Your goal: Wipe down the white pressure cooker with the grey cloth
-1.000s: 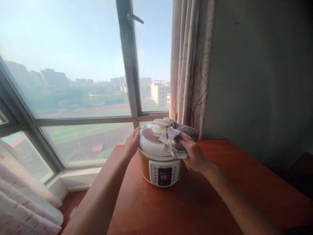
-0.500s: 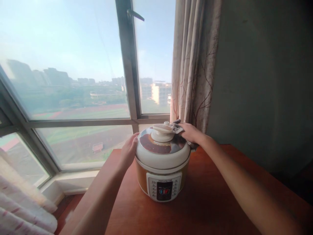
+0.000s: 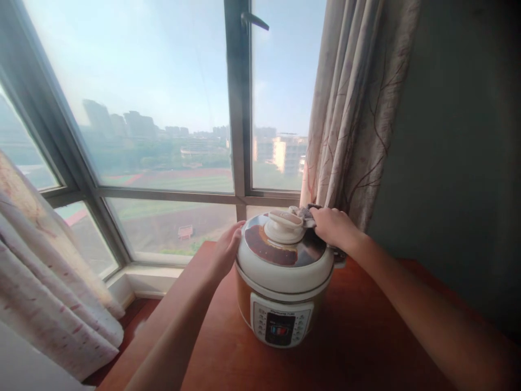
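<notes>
A white and gold electric pressure cooker [image 3: 285,279] stands on the table, its control panel facing me. The lid has a shiny, brown-reflecting top and a white knob handle [image 3: 284,227] in the middle. My left hand [image 3: 228,247] lies against the left side of the lid, fingers stretched along the rim and partly hidden behind it. A crumpled grey cloth [image 3: 306,216] is bunched in my right hand [image 3: 336,225], which is closed on it at the back right of the lid. The cloth touches the lid beside the handle.
The reddish-brown table [image 3: 358,336] carries the cooker. Close behind it are a window frame [image 3: 240,119] and a patterned curtain [image 3: 354,108]. Another curtain [image 3: 49,271] hangs at the left, and a dark wall [image 3: 459,152] rises on the right.
The view has turned left and tilted, so everything sits farther right. My right hand with the cloth stays by the lid handle, shifted slightly; my left hand remains against the lid.
</notes>
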Available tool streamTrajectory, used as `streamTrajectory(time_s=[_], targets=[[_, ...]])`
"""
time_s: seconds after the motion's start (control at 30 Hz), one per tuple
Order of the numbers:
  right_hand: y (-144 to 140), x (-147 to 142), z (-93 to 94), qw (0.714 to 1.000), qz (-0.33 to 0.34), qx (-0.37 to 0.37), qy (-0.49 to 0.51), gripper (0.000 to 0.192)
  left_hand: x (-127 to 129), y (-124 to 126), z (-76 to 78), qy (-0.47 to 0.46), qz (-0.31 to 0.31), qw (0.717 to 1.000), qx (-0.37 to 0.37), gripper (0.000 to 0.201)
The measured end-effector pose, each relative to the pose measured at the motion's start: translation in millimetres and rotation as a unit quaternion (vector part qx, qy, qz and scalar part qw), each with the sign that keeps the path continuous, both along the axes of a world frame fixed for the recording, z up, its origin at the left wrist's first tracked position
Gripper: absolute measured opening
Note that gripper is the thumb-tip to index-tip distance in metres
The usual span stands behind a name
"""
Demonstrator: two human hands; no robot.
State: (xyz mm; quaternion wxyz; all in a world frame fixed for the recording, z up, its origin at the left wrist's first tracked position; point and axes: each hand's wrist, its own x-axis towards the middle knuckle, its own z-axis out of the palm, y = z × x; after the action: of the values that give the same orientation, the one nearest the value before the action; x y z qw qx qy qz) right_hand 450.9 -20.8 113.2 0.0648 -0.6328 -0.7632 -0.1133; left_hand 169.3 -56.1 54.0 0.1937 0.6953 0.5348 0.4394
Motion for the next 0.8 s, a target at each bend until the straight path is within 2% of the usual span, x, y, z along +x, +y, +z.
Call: streamTrajectory(time_s=[0.1, 0.2, 0.37, 0.5, 0.67, 0.8], targets=[[-17, -7, -7.7, 1.000, 0.026, 0.018, 0.000, 0.024, 0, -1, 1.4, 0.014, -0.002, 1.000, 0.008, 0.060], [-36, -7, -21.0, 0.995, 0.066, 0.054, 0.046, 0.023, 0, -1, 0.3, 0.019, -0.001, 1.000, 0.019, 0.058], [-62, -5, -50.1, 0.968, 0.158, 0.115, 0.158, 0.033, -2, 10, -10.9, 0.008, -0.009, 0.999, 0.032, 0.057], [-89, -14, -68.7, 0.951, 0.197, 0.144, 0.192, 0.052, -7, 26, -26.4, -0.021, -0.016, 0.998, 0.055, 0.060], [-116, -25, -77.4, 0.943, 0.219, 0.142, 0.205, 0.061, -12, 42, -40.1, -0.031, -0.020, 0.996, 0.076, 0.063], [-110, -24, -78.0, 0.936, 0.210, 0.159, 0.232, 0.056, -14, 46, -43.0, -0.025, -0.017, 0.996, 0.078, 0.063]])
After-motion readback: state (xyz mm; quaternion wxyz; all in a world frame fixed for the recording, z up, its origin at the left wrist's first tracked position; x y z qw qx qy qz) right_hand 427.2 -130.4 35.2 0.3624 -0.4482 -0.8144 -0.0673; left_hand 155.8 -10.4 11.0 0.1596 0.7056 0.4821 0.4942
